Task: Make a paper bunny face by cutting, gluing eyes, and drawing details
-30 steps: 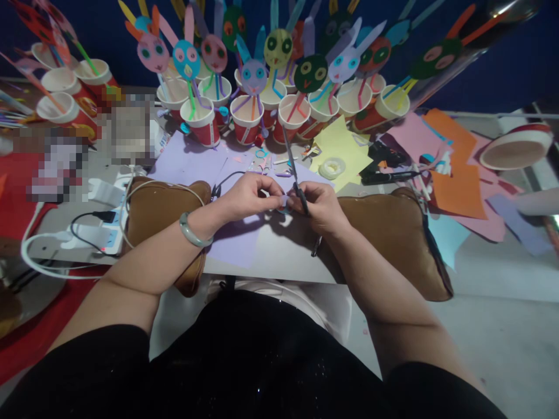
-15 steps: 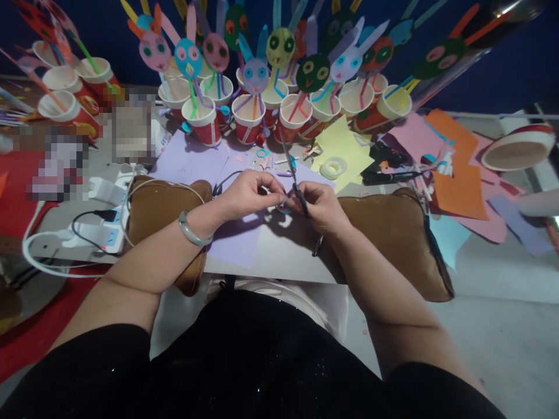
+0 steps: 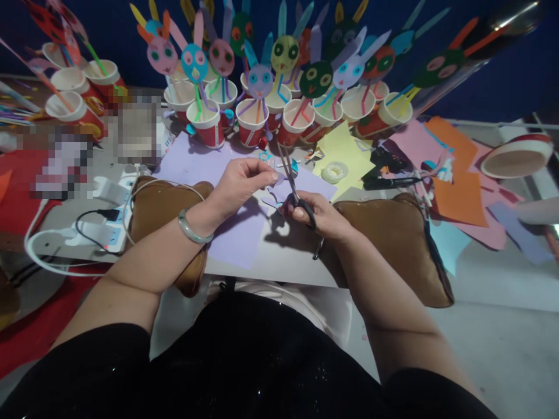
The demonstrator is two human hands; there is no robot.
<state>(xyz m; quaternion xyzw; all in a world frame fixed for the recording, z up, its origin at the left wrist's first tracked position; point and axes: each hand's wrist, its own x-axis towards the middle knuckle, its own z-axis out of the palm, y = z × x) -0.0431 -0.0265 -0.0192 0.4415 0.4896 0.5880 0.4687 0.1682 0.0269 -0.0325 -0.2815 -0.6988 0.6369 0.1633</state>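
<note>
One small purple paper piece [image 3: 279, 178], in tight pinch of left hand [image 3: 236, 187], above purple sheet [image 3: 236, 241]; scissors [image 3: 293, 185], blades parted, in curled right hand [image 3: 328, 217]. Fresh gap between hands: apparently more room for blades.

Right of the scissors [image 3: 290, 181], the right hand [image 3: 321, 214] covers part of their handles. Just left of them, a purple scrap [image 3: 278, 178] is too small and too covered by the left hand's [image 3: 238, 185] fingers for its outline to show. Beyond them, front cups [image 3: 298, 121] partly hide those behind, their print unreadable. Far left of them, two pixelated patches [image 3: 138, 129] conceal whatever lies there.
</note>
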